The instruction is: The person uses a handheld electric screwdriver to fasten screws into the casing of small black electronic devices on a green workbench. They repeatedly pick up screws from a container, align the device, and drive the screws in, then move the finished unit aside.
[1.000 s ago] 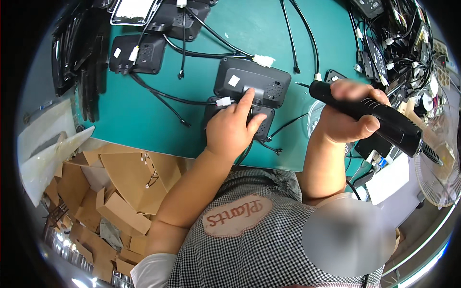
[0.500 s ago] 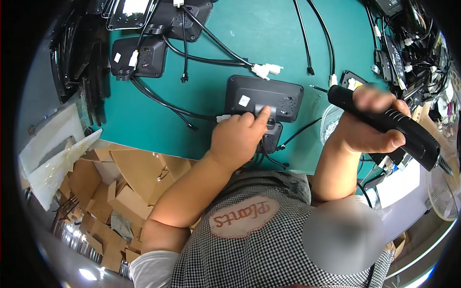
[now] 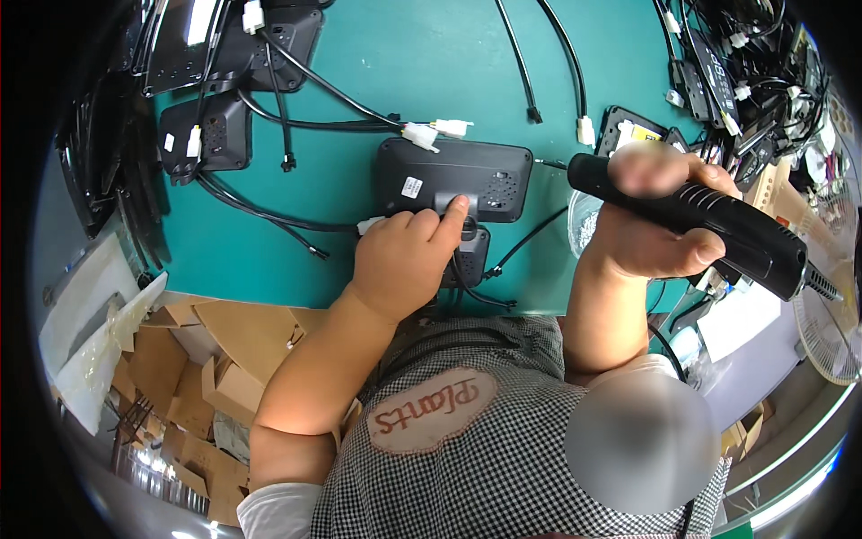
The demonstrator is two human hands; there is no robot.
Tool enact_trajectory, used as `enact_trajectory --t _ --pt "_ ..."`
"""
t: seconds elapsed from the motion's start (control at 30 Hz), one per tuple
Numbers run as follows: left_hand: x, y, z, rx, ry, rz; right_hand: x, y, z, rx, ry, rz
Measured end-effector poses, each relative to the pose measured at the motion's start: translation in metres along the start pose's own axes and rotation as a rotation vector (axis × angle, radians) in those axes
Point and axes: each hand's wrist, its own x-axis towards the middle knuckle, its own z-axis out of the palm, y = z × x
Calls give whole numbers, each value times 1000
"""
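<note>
A dark grey rectangular device housing [image 3: 453,178] lies back side up on the green work mat [image 3: 395,81]. My left hand [image 3: 404,256] rests on its near edge, the forefinger pressing a raised bracket in the middle. A smaller black part [image 3: 473,256] sits just below the housing, partly hidden by that hand. My right hand [image 3: 651,225] is closed around a black electric screwdriver [image 3: 700,220], held level above the mat to the right of the housing. The screwdriver's tip is not visible.
More black housings [image 3: 215,135] with cables and white connectors [image 3: 422,135] lie at the upper left. Tangled cables and parts [image 3: 745,81] crowd the upper right. A small clear dish [image 3: 584,225] stands behind the screwdriver. Cardboard boxes [image 3: 180,377] are on the floor at lower left.
The view has shifted, so the housing sits more centrally. My left forefinger stays on the housing's bracket. My right hand with the screwdriver has stayed to the right of the housing.
</note>
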Motion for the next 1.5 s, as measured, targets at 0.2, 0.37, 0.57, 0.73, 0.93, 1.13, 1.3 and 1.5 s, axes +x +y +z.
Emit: enact_trajectory --t 0.2,0.37,0.57,0.73,0.93,1.13,1.3,1.5 --pt "1 1 1 -6 25 -1 -10 6 4 -37 53 -7" --pt "2 1 1 -28 36 -4 -11 12 3 -38 35 -31" --pt "1 0 3 -66 57 -16 -14 19 2 -141 -135 -88" --pt "-1 1 3 -62 43 -20 -17 17 8 -36 -378 -118" --pt "-3 -1 5 -49 63 -7 -16 21 16 -180 -495 -151" --pt "-3 -2 10 -64 92 5 -6 24 6 -241 -546 -94" --pt "-4 -1 9 -65 105 -22 -18 28 8 22 -200 -35" --pt "-3 1 8 -100 61 -71 -22 25 -5 -94 72 10"
